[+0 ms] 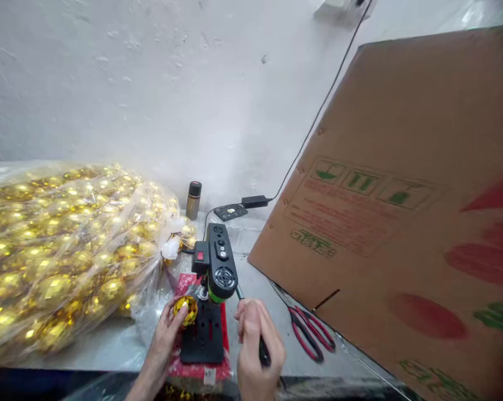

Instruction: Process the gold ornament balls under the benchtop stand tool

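My left hand (166, 329) holds a gold faceted ball (185, 311) between thumb and fingers, over the left edge of the black base plate (203, 340). The ball is beside the lower part of a small black bench drill (221, 262) with a red switch on its left. My right hand (257, 345) is wrapped round a black-ended handle (264, 353), whose metal rod runs up to the right side of the machine. The base rests on red plastic wrapping (226, 365).
A clear bag of gold balls (67, 250) fills the left. Red-handled scissors (312, 331) lie at right, by a large cardboard box (385, 195). Behind the machine are a dark-capped bottle (193, 200), a black adapter (254, 201) and its cable.
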`<state>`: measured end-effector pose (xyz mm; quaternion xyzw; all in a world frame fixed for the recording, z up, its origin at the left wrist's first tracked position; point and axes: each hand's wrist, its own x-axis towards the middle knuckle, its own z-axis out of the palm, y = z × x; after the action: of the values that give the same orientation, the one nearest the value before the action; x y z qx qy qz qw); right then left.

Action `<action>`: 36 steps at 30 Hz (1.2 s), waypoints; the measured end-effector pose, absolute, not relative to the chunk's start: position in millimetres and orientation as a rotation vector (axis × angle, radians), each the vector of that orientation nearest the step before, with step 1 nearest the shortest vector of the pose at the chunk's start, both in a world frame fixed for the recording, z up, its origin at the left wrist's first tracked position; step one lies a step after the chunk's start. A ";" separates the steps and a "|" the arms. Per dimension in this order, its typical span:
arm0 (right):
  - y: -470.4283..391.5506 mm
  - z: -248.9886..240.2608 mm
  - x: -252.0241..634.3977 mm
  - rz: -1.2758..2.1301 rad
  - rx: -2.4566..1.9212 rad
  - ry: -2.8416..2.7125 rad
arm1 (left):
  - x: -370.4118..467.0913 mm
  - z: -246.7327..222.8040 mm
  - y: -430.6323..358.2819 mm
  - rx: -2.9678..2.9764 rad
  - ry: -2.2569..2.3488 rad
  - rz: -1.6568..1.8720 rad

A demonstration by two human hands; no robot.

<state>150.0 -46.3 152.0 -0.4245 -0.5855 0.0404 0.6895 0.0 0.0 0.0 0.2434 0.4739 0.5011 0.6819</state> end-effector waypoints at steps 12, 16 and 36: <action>-48.6 154.8 149.3 0.052 -0.938 -1.346 | 23.0 -34.6 -11.0 1.388 1.497 1.245; -48.4 153.0 150.3 0.036 -0.932 -1.347 | 24.6 -44.3 -10.6 1.500 1.402 1.259; -48.5 150.5 148.8 0.048 -0.946 -1.324 | 21.9 -45.2 -5.9 1.697 1.252 1.174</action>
<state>148.8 -48.5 150.5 -0.4223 -0.5913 0.0214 0.6867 21.9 -5.9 -45.2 0.6571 0.4846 0.4545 0.3560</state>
